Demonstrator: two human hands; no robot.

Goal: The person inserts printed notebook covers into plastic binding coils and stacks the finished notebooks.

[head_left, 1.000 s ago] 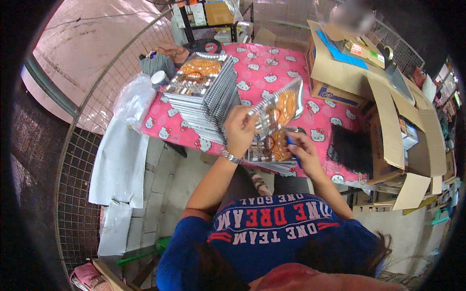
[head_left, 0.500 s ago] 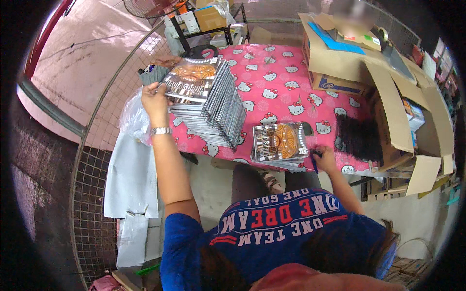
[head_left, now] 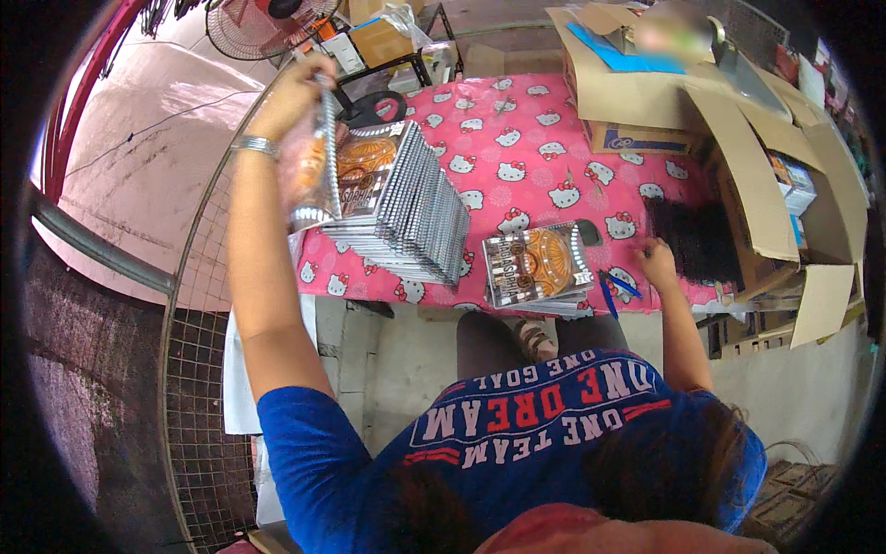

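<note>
My left hand (head_left: 300,97) is raised at the left side of the table, closed on the top edge of a spiral-bound notebook (head_left: 312,180). That notebook stands tilted and slightly blurred against a tall stack of spiral-bound notebooks (head_left: 406,208) with an orange-brown dome picture on the cover. A shorter notebook stack (head_left: 535,265) lies near the table's front edge. Blue-handled pliers (head_left: 616,288) rest to its right. Beyond them my right hand (head_left: 657,266) is low over the cloth, fingers loosely curled and apart, with no held thing showing.
A pink patterned cloth (head_left: 512,138) covers the table. Open cardboard boxes (head_left: 748,175) crowd its right side, one with packs inside. A dark oval object (head_left: 588,233) lies behind the short stack. A fan (head_left: 268,23) and a black rack (head_left: 429,60) stand at the back left.
My left hand has lifted a notebook from the tall stack's top, tilting it up and leftward. My right hand has let go of the pliers and moved right.
</note>
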